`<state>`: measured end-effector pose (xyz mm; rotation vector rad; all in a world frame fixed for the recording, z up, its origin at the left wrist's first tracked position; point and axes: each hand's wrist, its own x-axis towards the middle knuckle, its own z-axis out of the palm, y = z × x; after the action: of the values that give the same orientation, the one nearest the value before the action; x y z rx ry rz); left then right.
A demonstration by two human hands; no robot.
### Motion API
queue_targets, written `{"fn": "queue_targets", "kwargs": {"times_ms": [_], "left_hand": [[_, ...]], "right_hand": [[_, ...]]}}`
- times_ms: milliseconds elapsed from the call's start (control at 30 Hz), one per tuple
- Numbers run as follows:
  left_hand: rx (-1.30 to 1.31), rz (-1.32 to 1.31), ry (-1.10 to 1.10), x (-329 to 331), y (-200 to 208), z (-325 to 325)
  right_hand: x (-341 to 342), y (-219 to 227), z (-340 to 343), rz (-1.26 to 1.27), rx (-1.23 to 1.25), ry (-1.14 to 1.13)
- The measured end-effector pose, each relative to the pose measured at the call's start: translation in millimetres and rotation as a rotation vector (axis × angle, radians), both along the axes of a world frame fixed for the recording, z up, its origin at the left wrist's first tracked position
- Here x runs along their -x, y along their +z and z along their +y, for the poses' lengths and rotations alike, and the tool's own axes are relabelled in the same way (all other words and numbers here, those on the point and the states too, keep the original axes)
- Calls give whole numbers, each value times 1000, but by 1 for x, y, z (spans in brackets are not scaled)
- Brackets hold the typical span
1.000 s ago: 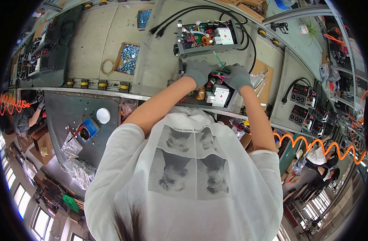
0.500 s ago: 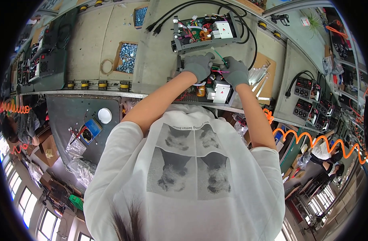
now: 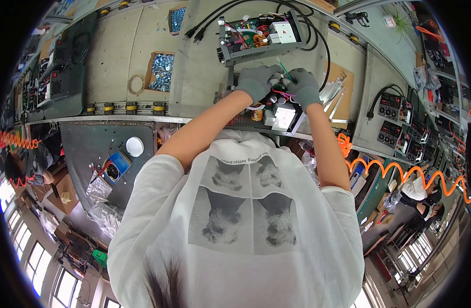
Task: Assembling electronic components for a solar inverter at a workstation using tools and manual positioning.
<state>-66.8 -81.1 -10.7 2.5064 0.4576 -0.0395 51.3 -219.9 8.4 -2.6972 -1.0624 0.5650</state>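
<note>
My right hand (image 3: pixel 303 86), in a grey glove, is pinched on a thin green wire (image 3: pixel 283 68) whose free end sticks up and away from me. Close beside it, my gloved left hand (image 3: pixel 257 83) has its fingers bent together over the near device; what they hold, if anything, is hidden. Under both hands is an opened electronic device (image 3: pixel 284 118) with a white block, a copper coil and pink and red wires. Its far part is covered by the gloves. A second opened device (image 3: pixel 261 51), in a dark metal case, lies just beyond my hands.
Black power cables (image 3: pixel 325 51) loop around the far device. Left of it are two cardboard boxes of screws, the nearer box (image 3: pixel 149 77) holding several. Cardboard (image 3: pixel 343 77) with bagged parts lies at right. An orange coiled hose (image 3: pixel 394 169) hangs to the right.
My hands have come closer together, the right shifting slightly left. The near device has turned a little, and the green wire's tip has moved slightly right.
</note>
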Motion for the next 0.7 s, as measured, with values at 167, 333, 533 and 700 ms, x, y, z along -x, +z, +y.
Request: {"fn": "queue_targets", "kwargs": {"times_ms": [167, 333, 533, 700], "left_hand": [[48, 43, -17, -5, -4, 0], [36, 67, -7, -5, -9, -4], [75, 46, 20, -5, -5, -4], [62, 73, 4, -3, -6, -1]], "right_hand": [[2, 0, 4, 103, 41, -28], [7, 12, 8, 15, 98, -52], [9, 11, 6, -15, 56, -57], [12, 33, 12, -90, 148, 62]]}}
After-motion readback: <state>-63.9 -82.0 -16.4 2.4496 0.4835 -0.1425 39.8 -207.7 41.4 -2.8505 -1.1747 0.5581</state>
